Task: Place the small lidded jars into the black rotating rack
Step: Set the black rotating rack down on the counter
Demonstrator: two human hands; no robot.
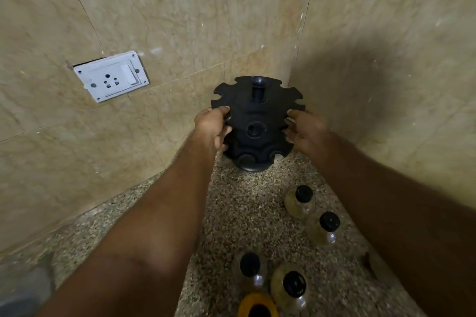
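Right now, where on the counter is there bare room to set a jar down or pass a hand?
Bare speckled counter lies between the forearms, from the black rack down to the jars. Crowded: four black-lidded jars cluster near the right forearm, with a yellow object at the bottom edge. Both hands, left hand and right hand, flank the rack in the corner.

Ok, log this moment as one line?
both hands on rack | left hand and right hand grip black rotating rack | slots empty | four lidded jars on counter
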